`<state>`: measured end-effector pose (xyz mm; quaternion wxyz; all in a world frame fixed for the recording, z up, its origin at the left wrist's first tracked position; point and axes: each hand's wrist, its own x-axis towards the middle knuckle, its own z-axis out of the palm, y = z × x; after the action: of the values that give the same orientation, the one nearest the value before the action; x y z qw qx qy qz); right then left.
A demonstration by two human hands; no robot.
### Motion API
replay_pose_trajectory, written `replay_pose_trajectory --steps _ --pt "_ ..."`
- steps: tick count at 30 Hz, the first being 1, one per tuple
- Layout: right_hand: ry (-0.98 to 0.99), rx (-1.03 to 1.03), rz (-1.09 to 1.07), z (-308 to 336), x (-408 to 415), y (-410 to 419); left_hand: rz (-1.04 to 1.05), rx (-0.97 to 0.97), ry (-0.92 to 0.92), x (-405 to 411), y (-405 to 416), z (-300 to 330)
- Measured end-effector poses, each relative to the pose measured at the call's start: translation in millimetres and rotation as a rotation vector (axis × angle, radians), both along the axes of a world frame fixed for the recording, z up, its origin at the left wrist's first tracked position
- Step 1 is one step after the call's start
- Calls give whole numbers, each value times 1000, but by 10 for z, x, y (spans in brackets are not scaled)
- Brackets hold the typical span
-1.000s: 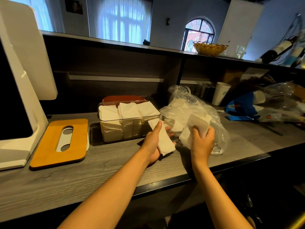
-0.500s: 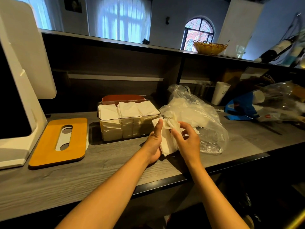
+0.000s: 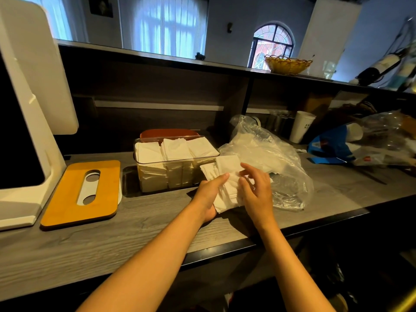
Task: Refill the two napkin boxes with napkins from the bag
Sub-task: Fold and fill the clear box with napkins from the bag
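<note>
A small stack of white napkins (image 3: 227,188) is being held in the left hand (image 3: 208,197), with the thumb stretched along its top and the other fingers hidden beneath it, so the stack is being pinched between thumb and palm side. The right hand (image 3: 256,192) is being kept just beside the stack, at its right edge; its fingers (image 3: 248,168) are spread and only lightly bent, and whether they are really touching the paper cannot be told. Nothing is being gripped by this hand.

The stack is being held just above the grey wooden counter (image 3: 157,226), between the clear napkin box (image 3: 173,172) and the plastic bag (image 3: 270,158). The clear box is standing directly to the left of the hands, and it is being filled almost to its rim by three rows of folded white napkins. Behind it, a reddish-brown container (image 3: 168,133) is being partly hidden. The bag is lying crumpled to the right of the hands, touching the counter, and more white napkins are being seen through its plastic.

Further left, a second box with an orange wooden lid (image 3: 81,194) is resting on the counter, its oval slot showing white inside. A white stand (image 3: 27,131) is rising beside it. On the right, a paper cup (image 3: 301,127) and a blue package (image 3: 331,145) are lying behind the bag. A yellow woven basket (image 3: 288,65) is sitting on the upper shelf.
</note>
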<state>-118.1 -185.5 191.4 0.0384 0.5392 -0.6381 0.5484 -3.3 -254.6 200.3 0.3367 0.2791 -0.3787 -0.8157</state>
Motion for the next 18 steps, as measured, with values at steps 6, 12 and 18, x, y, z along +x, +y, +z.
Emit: replay_pose_trajectory --steps 6,12,18 --pt "-48 98 -1 -7 -45 -45 -83 31 57 66 -1 37" --pt "-41 53 -93 -12 -59 -31 -105 -5 -8 71 -3 16" --pt "0 -59 -108 -5 -76 -7 -151 68 102 118 1 78"
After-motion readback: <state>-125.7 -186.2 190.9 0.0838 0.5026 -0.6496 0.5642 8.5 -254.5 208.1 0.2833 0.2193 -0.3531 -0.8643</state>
